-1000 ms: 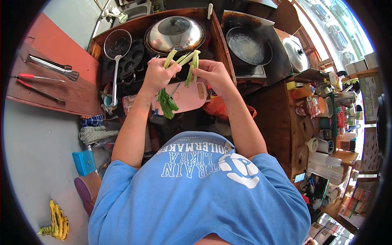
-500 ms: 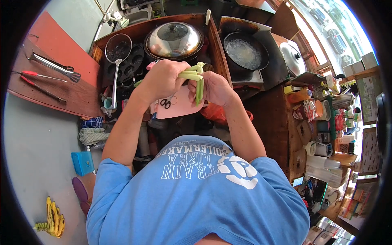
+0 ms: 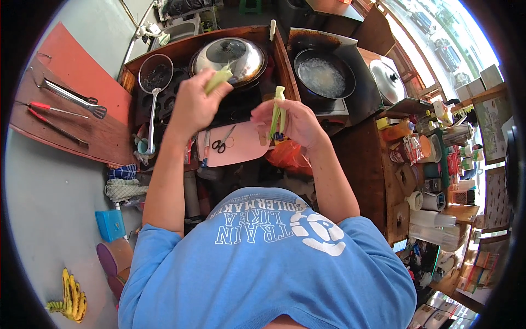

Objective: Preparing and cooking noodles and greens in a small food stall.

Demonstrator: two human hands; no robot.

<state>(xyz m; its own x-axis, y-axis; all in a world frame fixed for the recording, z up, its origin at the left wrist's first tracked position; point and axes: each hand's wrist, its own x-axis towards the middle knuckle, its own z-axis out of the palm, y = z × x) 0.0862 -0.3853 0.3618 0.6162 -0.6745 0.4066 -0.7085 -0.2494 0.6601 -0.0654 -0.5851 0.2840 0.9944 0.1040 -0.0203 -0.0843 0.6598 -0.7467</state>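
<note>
My left hand (image 3: 195, 104) is raised on the left, fingers closed around a pale green vegetable piece (image 3: 218, 79) with a thin, wispy tip. It is held over the near side of a steel domed lid (image 3: 241, 57). To the right, my right hand (image 3: 297, 122) grips a green vegetable stalk (image 3: 280, 107) with a pale, knobby top and green strips hanging down. Whether these are corn husks I cannot tell. Below and between my hands lies a pink cutting board (image 3: 246, 148). Black-handled scissors (image 3: 219, 146) and a knife with a blue handle (image 3: 206, 148) rest on its left part.
A dark pan of cloudy liquid (image 3: 322, 75) sits on a stove at the right, with a lid (image 3: 387, 82) beyond it. Left of the domed lid lies a long-handled strainer (image 3: 155, 77). An orange-red plastic bag (image 3: 289, 156) is beside the board. Tongs (image 3: 74, 96) hang at far left.
My hands have moved apart. The left went up and leftward with one green piece, while the right stays near its place holding the stalk. More of the cutting board and knife now shows.
</note>
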